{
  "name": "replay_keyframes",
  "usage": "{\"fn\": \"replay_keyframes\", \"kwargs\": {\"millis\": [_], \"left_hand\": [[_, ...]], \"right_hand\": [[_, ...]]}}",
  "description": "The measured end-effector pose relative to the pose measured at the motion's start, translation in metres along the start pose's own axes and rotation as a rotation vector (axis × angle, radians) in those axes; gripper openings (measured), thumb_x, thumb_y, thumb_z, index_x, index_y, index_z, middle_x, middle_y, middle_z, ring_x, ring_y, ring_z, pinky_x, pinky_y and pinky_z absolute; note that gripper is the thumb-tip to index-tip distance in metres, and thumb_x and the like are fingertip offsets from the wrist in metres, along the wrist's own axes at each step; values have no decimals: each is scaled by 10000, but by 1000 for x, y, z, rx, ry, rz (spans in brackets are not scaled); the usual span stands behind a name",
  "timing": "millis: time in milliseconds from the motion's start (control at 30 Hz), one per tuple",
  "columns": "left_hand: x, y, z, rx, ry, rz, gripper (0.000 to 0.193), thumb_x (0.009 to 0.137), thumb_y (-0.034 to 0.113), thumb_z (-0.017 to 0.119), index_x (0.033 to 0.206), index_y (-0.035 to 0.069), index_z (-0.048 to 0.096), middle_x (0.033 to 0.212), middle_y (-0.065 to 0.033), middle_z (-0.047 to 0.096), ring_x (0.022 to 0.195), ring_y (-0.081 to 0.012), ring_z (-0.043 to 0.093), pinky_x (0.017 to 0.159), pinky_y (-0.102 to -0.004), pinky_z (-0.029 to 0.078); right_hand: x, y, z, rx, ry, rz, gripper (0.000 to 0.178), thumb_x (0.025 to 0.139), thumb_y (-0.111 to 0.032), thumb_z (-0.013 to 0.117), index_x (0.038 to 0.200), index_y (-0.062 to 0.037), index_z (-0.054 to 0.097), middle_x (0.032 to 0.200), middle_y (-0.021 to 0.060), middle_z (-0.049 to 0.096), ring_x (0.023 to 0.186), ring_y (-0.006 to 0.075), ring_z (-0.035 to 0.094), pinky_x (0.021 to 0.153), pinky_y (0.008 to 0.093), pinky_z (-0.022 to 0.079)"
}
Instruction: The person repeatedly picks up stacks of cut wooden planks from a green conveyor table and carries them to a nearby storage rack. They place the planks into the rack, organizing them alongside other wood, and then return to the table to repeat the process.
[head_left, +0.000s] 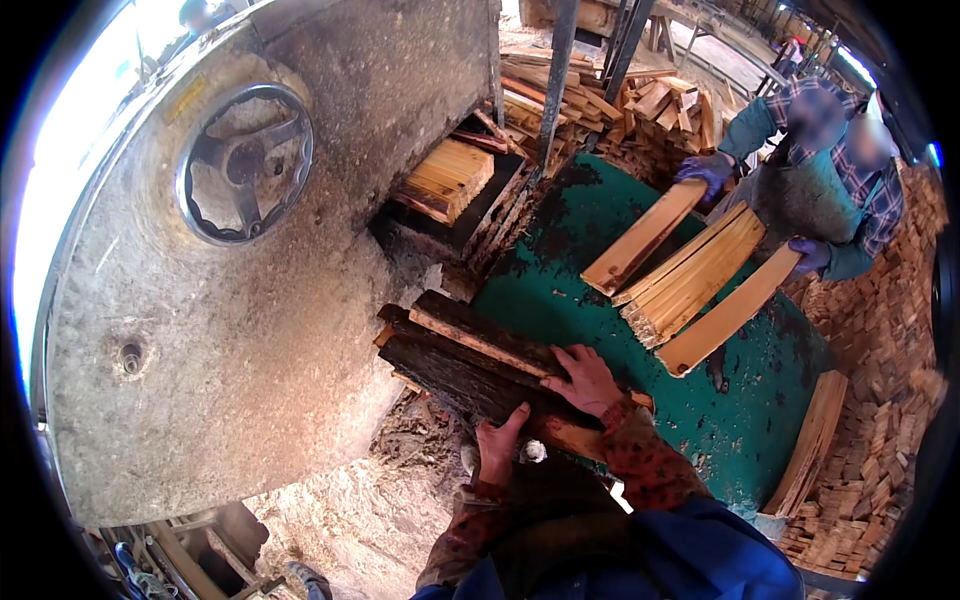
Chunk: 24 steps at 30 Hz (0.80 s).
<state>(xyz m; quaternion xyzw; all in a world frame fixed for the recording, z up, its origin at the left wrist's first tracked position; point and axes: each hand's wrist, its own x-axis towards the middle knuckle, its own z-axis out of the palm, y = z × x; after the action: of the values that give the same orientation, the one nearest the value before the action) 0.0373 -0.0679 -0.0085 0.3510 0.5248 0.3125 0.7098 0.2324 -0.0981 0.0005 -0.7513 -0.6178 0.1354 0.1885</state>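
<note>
A bundle of rough wood slabs (470, 384), dark with bark, lies across the near left edge of the green table, in front of the machine. My left hand (497, 448) grips its near side, the thumb up on the bark and the other fingers mostly hidden. Bent over the top of the slabs, nearer their right end, my right hand (588, 382) has its thumb and fingers on the wood. Another slab (485, 338) with a paler edge lies along the bundle's far side.
Across the green table (540, 290), a co-worker's gloved hands (706, 175) hold boards either side of a board stack (695, 275). A metal handwheel (245, 163) sits on the machine panel (290, 330). Cut wood (450, 178) lies in its opening; another piece (808, 440) rests at the table's right edge.
</note>
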Motion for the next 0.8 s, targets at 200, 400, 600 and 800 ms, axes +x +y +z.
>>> {"fn": "replay_keyframes", "kwargs": {"millis": [200, 400, 600, 800], "left_hand": [[0, -3, 2, -116, 6, 23, 369, 761, 159, 792, 1041, -49, 669, 1009, -75, 678, 868, -147, 620, 801, -290, 503], [1, -4, 2, -88, -19, -59, 484, 769, 165, 781, 1159, -59, 601, 1113, -101, 635, 959, -179, 599, 869, -305, 482], [1, -4, 1, -130, -14, 8, 448, 770, 162, 779, 1126, -63, 625, 1083, -94, 650, 950, -173, 606, 857, -301, 487], [-10, 21, 6, 17, 20, -69, 436, 749, 230, 800, 1048, -58, 667, 1020, -84, 676, 895, -158, 619, 826, -291, 495]], "right_hand": [[0, -3, -4, 6, -14, 11, 624, 839, -468, 640, 1307, -71, 522, 1107, 159, 521, 1027, 345, 517, 858, 442, 437], [0, -1, -3, -4, -11, 15, 627, 839, -472, 637, 1305, -68, 525, 1139, 165, 524, 1050, 351, 514, 872, 436, 437], [1, -3, -6, 26, -17, 10, 647, 837, -470, 642, 1311, -48, 514, 1171, 173, 520, 1090, 345, 507, 923, 441, 416], [-1, -8, -28, 88, -13, -86, 617, 830, -327, 707, 1309, -1, 496, 1262, 196, 490, 1183, 356, 477, 996, 419, 393]]}}
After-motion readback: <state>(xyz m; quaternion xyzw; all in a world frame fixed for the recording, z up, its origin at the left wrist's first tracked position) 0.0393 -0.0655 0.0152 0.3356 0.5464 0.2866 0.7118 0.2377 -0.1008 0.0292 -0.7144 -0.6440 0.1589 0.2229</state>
